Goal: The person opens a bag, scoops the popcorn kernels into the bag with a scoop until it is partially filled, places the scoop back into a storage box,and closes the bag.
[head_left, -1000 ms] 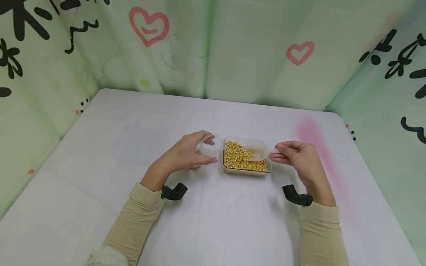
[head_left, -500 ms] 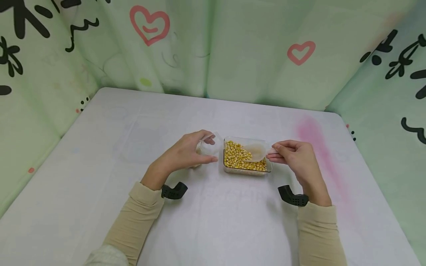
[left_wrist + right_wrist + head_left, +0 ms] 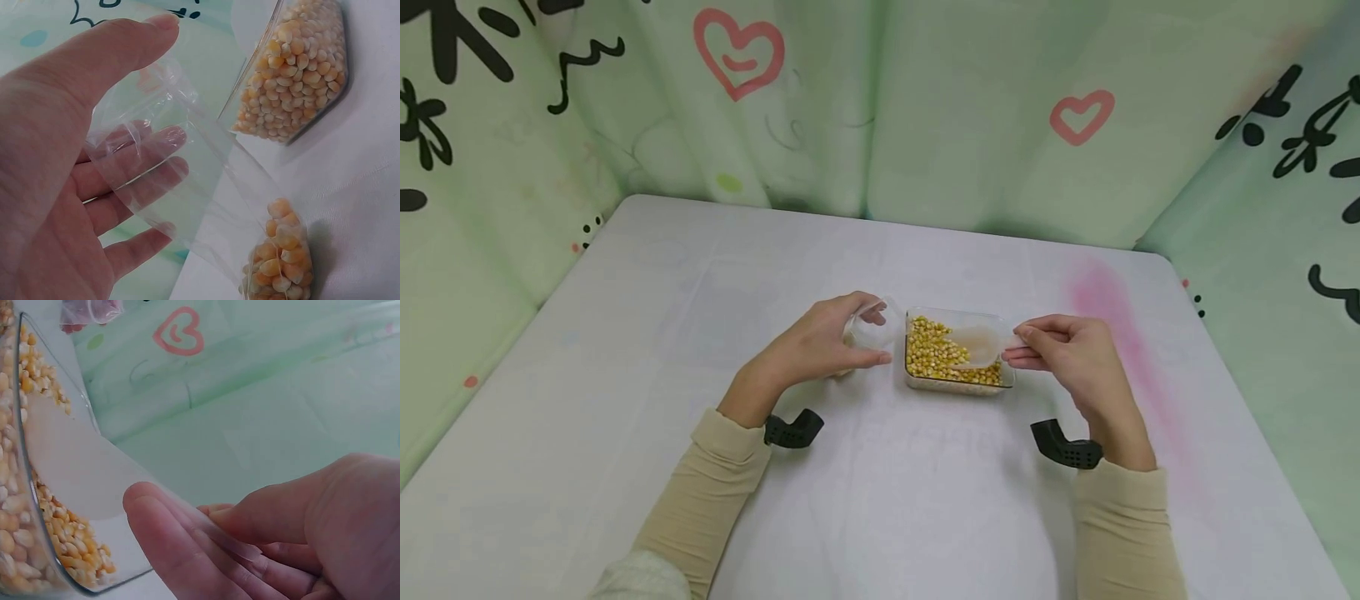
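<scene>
A clear plastic bag (image 3: 209, 194), with corn kernels (image 3: 281, 256) at its bottom, stands upright left of a clear rectangular container (image 3: 955, 386). My left hand (image 3: 823, 343) is around the bag's upper part: fingers stretch out behind the film, while the thumb stands apart from them. More yellow kernels (image 3: 932, 348) fill the container, sloping lower at its right. My right hand (image 3: 1075, 350) pinches the handle of a translucent white scoop (image 3: 976, 343) between thumb and fingers. Tilted down to the left, the scoop's head lies among the kernels.
Beneath everything is a white-covered table (image 3: 865, 500) with a pink stain (image 3: 1101, 300) toward its right back. Green curtains (image 3: 955, 150) printed with hearts and black marks hang behind and at both sides.
My right hand has shifted slightly left and then a little back to the right, with the scoop staying in the kernels. The left hand and bag hold their place.
</scene>
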`<state>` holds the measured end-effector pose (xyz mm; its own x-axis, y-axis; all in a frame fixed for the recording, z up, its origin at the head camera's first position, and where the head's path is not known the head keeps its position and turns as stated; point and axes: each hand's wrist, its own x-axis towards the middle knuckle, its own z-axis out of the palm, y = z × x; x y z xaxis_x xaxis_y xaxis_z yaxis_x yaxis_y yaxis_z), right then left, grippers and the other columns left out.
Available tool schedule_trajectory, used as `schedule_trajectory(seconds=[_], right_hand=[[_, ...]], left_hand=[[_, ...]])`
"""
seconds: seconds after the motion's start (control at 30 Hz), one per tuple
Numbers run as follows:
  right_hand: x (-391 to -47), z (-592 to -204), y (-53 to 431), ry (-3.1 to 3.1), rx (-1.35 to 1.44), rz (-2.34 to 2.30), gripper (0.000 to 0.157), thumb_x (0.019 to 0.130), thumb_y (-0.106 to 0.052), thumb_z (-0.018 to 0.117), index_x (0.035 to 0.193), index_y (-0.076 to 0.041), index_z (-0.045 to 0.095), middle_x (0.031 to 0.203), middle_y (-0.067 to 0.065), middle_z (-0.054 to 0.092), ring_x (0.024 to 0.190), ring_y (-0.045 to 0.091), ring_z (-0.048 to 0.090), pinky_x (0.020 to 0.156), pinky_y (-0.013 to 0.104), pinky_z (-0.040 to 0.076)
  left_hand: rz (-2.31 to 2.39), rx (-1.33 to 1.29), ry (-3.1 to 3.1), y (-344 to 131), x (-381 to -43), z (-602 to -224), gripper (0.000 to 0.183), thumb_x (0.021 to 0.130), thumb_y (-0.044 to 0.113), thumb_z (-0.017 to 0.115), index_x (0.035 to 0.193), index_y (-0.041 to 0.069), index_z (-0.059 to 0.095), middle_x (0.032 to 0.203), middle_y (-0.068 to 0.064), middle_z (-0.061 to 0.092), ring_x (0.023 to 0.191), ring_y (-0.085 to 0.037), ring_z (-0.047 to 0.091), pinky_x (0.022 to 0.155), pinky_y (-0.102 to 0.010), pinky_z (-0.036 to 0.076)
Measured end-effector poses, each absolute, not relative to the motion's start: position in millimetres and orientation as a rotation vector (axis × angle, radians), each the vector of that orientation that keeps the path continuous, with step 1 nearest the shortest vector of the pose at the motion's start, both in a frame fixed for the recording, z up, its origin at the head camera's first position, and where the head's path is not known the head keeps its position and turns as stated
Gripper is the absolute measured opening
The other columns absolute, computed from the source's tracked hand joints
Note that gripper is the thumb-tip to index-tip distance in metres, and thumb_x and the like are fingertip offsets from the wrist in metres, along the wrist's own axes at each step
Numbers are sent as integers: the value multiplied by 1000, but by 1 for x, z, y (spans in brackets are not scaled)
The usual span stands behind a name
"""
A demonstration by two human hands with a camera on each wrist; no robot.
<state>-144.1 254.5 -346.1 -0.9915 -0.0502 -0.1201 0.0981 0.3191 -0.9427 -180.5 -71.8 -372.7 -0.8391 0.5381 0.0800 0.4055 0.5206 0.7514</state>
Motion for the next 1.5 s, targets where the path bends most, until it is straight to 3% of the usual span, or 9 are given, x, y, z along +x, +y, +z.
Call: schedule_trajectory(seconds=[0.3,0.53,0.83,1.13,1.3,1.5], right_hand=[[-150,-355,247,2434,98,-1746,34,100,-11,57,119,17,57,88,2,75,81,14,76,77,30,59],[-153,-360,244,2417,93,-1746,33,100,-11,57,119,17,57,95,10,74,81,13,76,78,30,59],[-154,-364,253,2265,79,-1867,41,99,-14,60,123,19,52,91,4,76,85,17,76,81,31,58],[-155,-367,262,2106,70,-2039,48,99,-13,61,125,24,45,88,8,77,82,19,76,80,30,58],[-155,-371,265,2035,70,-2101,38,98,-11,62,118,19,52,88,10,77,82,20,76,79,30,58],[-156,-373,270,1974,46,-2157,15,97,-9,62,103,4,66,87,12,76,81,20,76,78,30,58]], left_hand=[[1198,811,2595,-70,-180,-372,64,84,36,79,136,11,52,126,-4,67,126,-22,56,107,-44,43],[1224,824,2590,-70,-180,-374,62,83,36,79,134,12,53,125,-6,67,123,-21,57,106,-43,44],[1222,826,2597,-72,-180,-375,63,84,36,79,135,10,53,125,-6,67,121,-22,58,105,-44,45],[1213,835,2598,-71,-181,-373,62,83,35,79,134,11,53,125,-5,67,120,-21,58,104,-42,45],[1221,830,2588,-72,-181,-374,62,83,35,79,134,11,53,125,-6,67,120,-25,59,103,-43,46],[1206,830,2593,-71,-180,-373,63,83,36,79,135,11,52,126,-6,67,121,-22,58,104,-43,45]])
